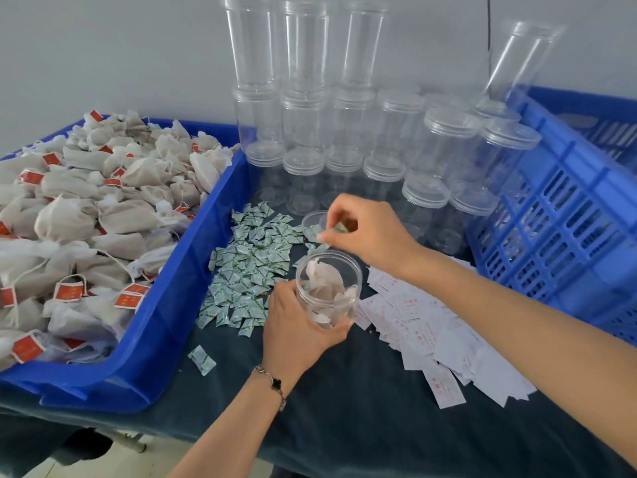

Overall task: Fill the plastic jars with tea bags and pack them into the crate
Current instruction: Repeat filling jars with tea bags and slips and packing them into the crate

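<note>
While our left hand wraps its curled fingers round the open clear plastic jar, tipping the mouth up and toward us so it takes a drop from above, we've got pale tea bags already sitting inside. Our right hand hovers just past the rim, thumb and forefinger pinching a small green-and-white sachet, other fingers tucked in. The scattered green sachets lie right beside the jar, the white paper slips on the other side, all within easy reach. Tea bags heap in the blue tray at left; the blue slatted crate waits at right, capped empty jars stacked behind.
</note>
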The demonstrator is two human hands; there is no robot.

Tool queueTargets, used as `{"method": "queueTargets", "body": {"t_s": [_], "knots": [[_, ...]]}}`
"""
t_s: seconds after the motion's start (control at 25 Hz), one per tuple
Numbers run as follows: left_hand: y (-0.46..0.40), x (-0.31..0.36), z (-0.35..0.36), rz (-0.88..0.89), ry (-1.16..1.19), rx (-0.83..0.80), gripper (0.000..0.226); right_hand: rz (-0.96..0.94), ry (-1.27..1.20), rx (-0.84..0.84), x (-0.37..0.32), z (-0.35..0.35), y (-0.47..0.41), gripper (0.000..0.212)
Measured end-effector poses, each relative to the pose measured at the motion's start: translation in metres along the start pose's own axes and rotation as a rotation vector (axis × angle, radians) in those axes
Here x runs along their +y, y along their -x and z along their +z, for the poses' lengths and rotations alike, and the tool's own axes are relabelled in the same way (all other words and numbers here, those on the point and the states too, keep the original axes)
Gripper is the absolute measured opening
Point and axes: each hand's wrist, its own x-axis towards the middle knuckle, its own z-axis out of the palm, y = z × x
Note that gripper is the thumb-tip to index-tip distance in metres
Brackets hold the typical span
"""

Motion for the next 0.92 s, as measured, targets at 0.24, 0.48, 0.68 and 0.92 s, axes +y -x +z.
{"method": "queueTargets", "body": {"t_s": [0.24, 0.48, 0.68, 0.92], "knots": [[0.001, 0.005, -0.002, -0.016, 0.029, 0.003, 0.085, -0.13, 0.795, -0.334, -0.02, 0.02, 0.011, 0.021], [0.002, 0.006, -0.002, -0.017, 0.04, 0.008, 0.087, 0.106, 0.725, -0.874, -0.034, 0.041, -0.005, 0.031], [0.001, 0.004, -0.001, -0.012, 0.038, 0.005, 0.083, 0.068, 0.742, -0.864, -0.042, 0.036, -0.006, 0.027], [0.0, 0.001, 0.001, -0.029, 0.022, -0.014, 0.086, 0.209, 0.35, 0.291, 0.031, 0.003, 0.049, 0.031]]}}
